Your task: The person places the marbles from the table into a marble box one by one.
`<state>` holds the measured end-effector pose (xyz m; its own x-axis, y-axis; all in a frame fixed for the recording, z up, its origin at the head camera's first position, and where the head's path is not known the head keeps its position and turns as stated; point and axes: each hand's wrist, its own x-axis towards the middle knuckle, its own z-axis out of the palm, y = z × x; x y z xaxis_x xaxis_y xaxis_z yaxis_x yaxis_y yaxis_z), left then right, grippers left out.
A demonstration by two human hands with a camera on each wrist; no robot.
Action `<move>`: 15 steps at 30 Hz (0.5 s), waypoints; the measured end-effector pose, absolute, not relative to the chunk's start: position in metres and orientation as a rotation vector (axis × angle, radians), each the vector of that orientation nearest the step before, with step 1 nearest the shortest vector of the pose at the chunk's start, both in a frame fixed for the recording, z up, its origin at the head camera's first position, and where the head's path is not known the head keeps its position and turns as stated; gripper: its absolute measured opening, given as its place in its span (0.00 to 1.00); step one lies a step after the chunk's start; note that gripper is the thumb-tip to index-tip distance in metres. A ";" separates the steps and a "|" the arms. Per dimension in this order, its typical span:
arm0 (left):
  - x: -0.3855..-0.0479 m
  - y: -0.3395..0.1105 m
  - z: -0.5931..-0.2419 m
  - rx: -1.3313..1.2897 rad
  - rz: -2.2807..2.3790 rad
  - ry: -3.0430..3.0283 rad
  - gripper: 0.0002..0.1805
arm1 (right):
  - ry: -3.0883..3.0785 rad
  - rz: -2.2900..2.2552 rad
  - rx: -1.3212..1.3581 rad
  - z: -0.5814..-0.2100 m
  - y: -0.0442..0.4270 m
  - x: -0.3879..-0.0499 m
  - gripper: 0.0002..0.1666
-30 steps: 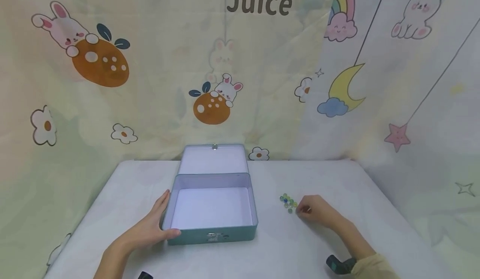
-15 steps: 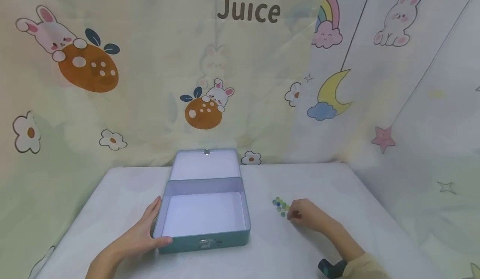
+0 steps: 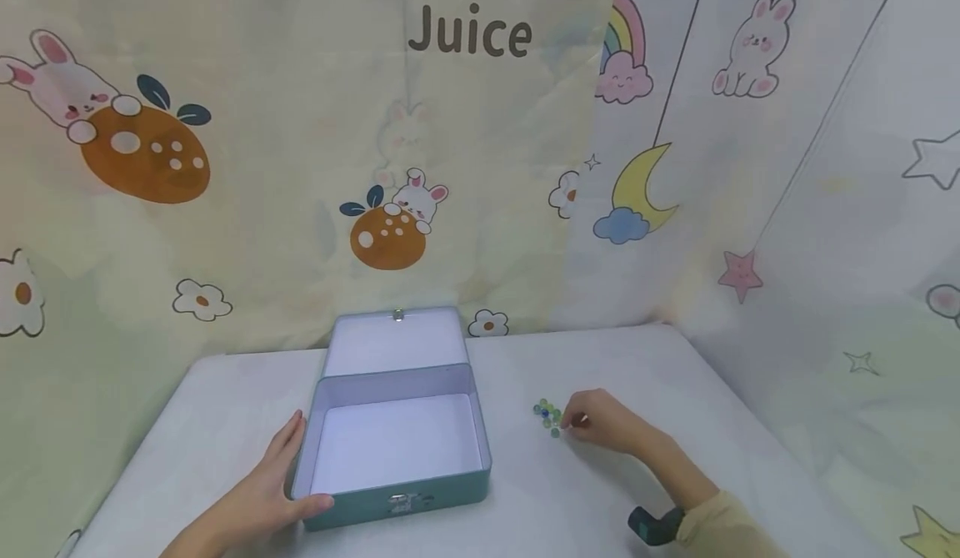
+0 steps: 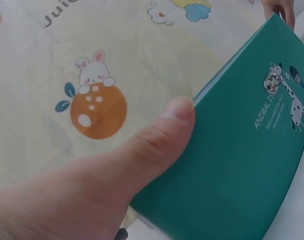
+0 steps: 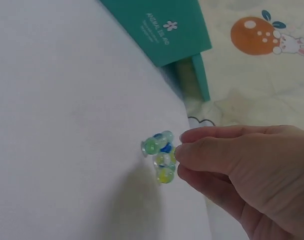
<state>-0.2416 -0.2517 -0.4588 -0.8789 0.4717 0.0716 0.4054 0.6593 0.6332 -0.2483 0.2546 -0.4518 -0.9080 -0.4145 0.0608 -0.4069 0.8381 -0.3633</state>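
Note:
A green tin box (image 3: 397,504) stands with its lid (image 3: 397,343) tipped back and its white inside showing. My left hand (image 3: 255,491) rests on its left front corner, fingers along the left side and thumb on the front face. The left wrist view shows that thumb (image 4: 161,130) pressed against the printed front. To the right of the box lies a small cluster of glass marbles (image 3: 547,414), green, yellow and blue. My right hand (image 3: 603,420) is at the cluster's right side, fingers bent, fingertips (image 5: 186,155) against the marbles. Whether a marble is pinched is hidden.
The white-covered table (image 3: 555,500) runs back to a printed cloth backdrop (image 3: 480,141) with rabbits and oranges. The box lid leans close to the backdrop. A dark device (image 3: 656,526) is worn at the right wrist.
The head view has shifted, so the whole scene sits further left in the picture. My right hand has moved in a little closer over the marbles. The left hand stays on the box.

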 end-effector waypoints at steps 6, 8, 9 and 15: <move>-0.236 -0.251 -0.460 0.706 1.014 2.801 0.63 | 2.960 -0.733 -0.675 -0.440 0.256 -0.247 0.06; -0.236 -0.250 -0.461 0.708 1.012 2.810 0.64 | 2.949 -0.786 -0.688 -0.437 0.256 -0.246 0.06; -0.237 -0.249 -0.462 0.719 1.022 2.818 0.64 | 2.946 -0.809 -0.692 -0.435 0.255 -0.246 0.06; -0.238 -0.247 -0.464 0.700 1.119 2.783 0.67 | 2.960 -0.813 -0.695 -0.431 0.246 -0.249 0.06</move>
<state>-0.2382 -0.2473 -0.4644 -0.8948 0.4327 0.1098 0.3883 0.6329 0.6698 -0.2493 0.2458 -0.4313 -0.9024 -0.4138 0.1199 -0.4170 0.7690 -0.4845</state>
